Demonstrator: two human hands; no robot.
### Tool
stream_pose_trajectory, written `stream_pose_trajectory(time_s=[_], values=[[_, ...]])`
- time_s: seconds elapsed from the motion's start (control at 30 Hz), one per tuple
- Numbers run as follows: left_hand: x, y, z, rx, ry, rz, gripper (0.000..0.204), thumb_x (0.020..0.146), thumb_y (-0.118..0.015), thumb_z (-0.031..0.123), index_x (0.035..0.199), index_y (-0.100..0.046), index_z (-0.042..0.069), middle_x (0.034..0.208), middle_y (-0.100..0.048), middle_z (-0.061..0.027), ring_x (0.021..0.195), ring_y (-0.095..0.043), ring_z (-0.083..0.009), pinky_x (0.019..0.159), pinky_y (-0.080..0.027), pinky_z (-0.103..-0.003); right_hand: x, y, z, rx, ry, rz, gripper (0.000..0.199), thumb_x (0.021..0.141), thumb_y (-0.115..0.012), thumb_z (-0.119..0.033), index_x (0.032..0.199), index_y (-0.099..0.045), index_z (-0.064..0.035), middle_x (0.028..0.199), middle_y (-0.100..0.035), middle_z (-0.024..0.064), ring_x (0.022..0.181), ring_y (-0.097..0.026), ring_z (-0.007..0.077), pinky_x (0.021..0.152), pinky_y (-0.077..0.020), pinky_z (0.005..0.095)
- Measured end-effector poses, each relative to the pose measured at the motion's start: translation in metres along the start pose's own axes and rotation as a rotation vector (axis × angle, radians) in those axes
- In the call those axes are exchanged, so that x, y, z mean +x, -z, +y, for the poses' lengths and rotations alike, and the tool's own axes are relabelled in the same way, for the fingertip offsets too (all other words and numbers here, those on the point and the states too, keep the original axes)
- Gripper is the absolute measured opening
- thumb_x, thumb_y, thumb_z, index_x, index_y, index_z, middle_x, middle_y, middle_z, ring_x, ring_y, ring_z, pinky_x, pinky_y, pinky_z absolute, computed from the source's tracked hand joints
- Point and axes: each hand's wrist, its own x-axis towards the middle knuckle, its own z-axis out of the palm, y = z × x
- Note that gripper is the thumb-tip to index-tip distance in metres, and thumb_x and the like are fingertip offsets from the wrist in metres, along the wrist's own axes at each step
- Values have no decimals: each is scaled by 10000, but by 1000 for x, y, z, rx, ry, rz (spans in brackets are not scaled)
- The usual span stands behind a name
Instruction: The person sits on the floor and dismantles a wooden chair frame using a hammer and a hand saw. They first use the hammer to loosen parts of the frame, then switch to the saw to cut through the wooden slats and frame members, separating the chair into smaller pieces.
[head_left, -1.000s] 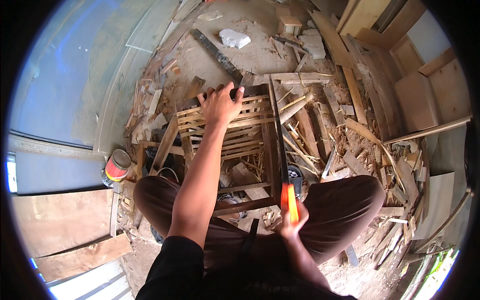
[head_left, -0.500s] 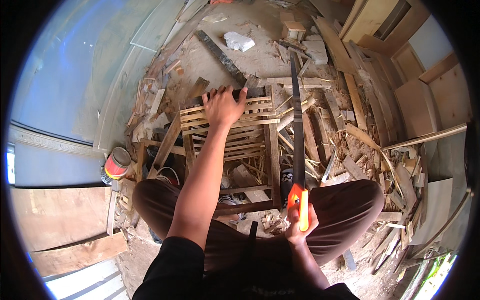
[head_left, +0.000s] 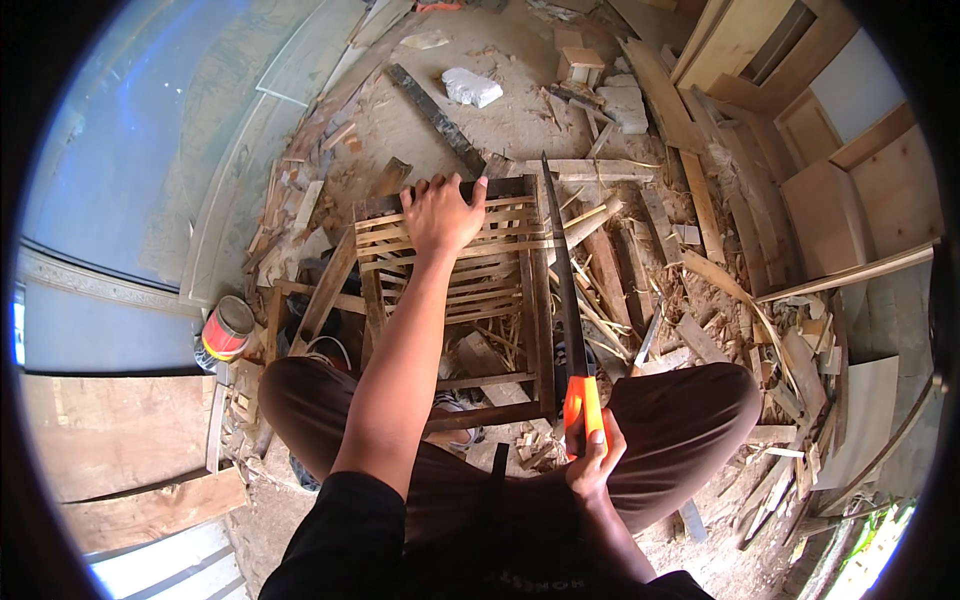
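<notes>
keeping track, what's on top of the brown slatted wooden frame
The bare left hand rests on the far end of the frame; slats are partly hidden under hand and forearm.

Small pale lettering [head_left: 540, 582] on the black shirt [head_left: 440, 560], red-and-yellow label [head_left: 220, 338] around a can [head_left: 236, 314], print too small to read

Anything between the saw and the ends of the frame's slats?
Nothing visible. The saw in the right hand lies along the right side of the wooden frame, close to the slat ends; whether touching, I can't tell. The left hand is on its far end, clear of the saw.
</notes>
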Motion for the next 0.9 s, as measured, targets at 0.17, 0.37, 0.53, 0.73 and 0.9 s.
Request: stream_pose_trajectory(time_s=[0.17,0.37,0.53,0.73,0.9], values=[[-1,2,1,-9,9,-6,614,1049,-440,604,1275,-732,114,1281,-718,-89,1281,-597,-302,1204,-289,-515,-10,6,-16,41,-80,-87,352,1100,-573,-360,1053,-489,-22,697,-452,-10,534,-400,74,490,-327,240],[-1,2,1,-15,16,-11,605,1049,-447,599,1264,-735,113,1269,-721,-93,1276,-599,-296,1205,-294,-511,-18,10,-25,-13,-132,-113,287,1105,-572,-273,1152,-485,-4,712,-490,7,541,-427,74,505,-392,247],[-2,2,2,-34,2,18,596,1048,-454,593,1251,-738,109,1249,-724,-99,1251,-606,-300,1201,-301,-504,-20,8,-23,-99,29,-99,310,1113,-549,-308,1109,-491,-3,695,-488,4,530,-424,69,497,-370,234],[0,4,2,-38,17,-16,604,1047,-457,603,1260,-736,111,1256,-722,-101,1262,-604,-309,1206,-297,-506,-18,9,-31,-88,-28,-146,327,1111,-549,-327,1051,-482,-13,678,-479,4,518,-417,68,485,-357,231],[0,1,-2,-34,17,12,606,1043,-460,616,1262,-741,125,1257,-722,-98,1269,-602,-308,1205,-301,-509,-24,7,-50,-96,-78,-141,315,1114,-540,-317,1031,-480,-20,670,-484,2,517,-415,69,489,-351,238]])
